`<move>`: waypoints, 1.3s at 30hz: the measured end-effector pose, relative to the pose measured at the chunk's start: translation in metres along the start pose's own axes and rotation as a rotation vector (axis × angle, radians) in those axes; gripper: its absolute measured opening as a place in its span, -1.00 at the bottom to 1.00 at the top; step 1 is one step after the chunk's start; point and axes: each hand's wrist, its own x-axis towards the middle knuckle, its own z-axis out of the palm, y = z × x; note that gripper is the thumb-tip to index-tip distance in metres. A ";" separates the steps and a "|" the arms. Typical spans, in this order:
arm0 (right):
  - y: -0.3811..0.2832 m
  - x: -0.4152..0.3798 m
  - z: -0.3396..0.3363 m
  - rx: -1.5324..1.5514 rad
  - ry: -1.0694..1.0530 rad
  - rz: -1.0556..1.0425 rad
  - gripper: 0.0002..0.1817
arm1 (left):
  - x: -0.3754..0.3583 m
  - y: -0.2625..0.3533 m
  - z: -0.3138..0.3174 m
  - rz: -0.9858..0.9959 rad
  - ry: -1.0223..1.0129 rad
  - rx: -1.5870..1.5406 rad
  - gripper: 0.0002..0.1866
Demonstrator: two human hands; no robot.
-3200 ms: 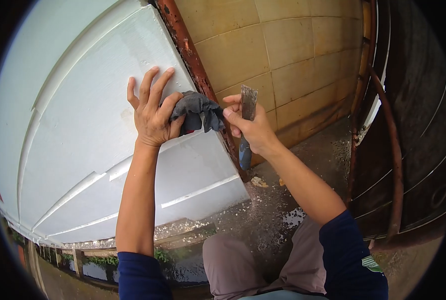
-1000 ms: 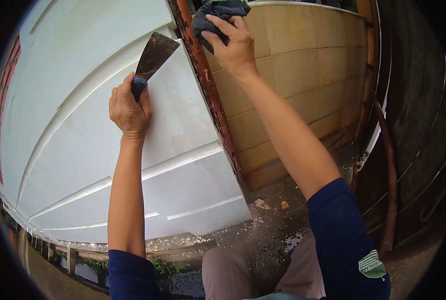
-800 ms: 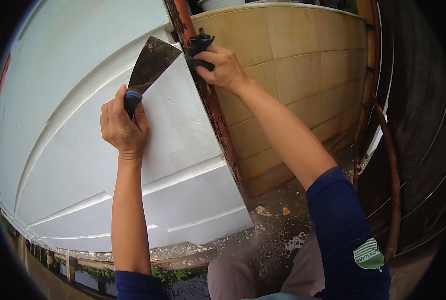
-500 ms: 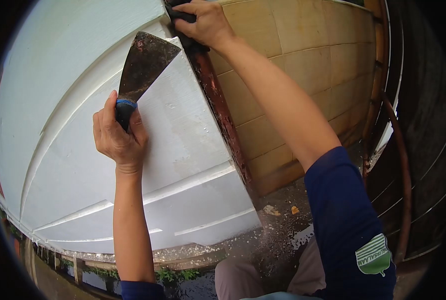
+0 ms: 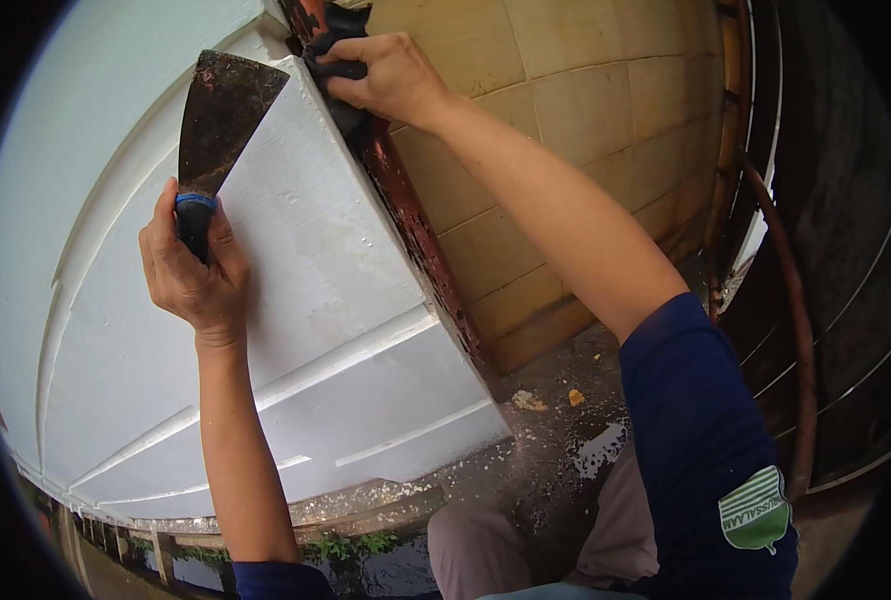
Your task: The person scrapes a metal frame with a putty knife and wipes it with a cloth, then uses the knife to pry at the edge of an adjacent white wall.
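Observation:
My left hand [image 5: 194, 275] is closed around the black and blue handle of a putty knife [image 5: 228, 125]. Its wide, dark, stained blade points upward in front of the white wall [image 5: 331, 290]. At the top, my right hand [image 5: 394, 82] grips a crumpled black cloth [image 5: 350, 20] and presses it against a narrow reddish-brown post [image 5: 406, 205] with flaking paint. Part of the cloth is hidden behind the fingers. The post runs along the white wall's right edge.
Right of the post stands a tan panel wall [image 5: 576, 110]. A rusty pipe [image 5: 794, 300] curves down at the far right beside dark boards. Paint flakes and a yellowish chunk [image 5: 576, 398] lie on the wet ground near my knees [image 5: 476, 550]. Green plants [image 5: 361, 545] grow along the wall's base.
The view has shifted, so both hands and the wall sit further left. My right hand is slightly lower in view, with more of the cloth showing above it. Both hands keep their holds.

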 end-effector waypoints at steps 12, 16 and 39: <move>0.021 -0.054 0.000 0.343 -0.012 0.067 -0.68 | 0.000 0.002 0.001 0.001 0.007 0.039 -0.56; 0.054 -0.122 -0.025 0.252 -0.279 0.398 -0.68 | 0.000 0.000 0.000 0.060 0.000 0.071 -0.57; 0.006 -0.177 0.024 0.202 0.302 -0.075 -0.64 | -0.004 -0.005 0.001 0.089 -0.008 0.171 -0.62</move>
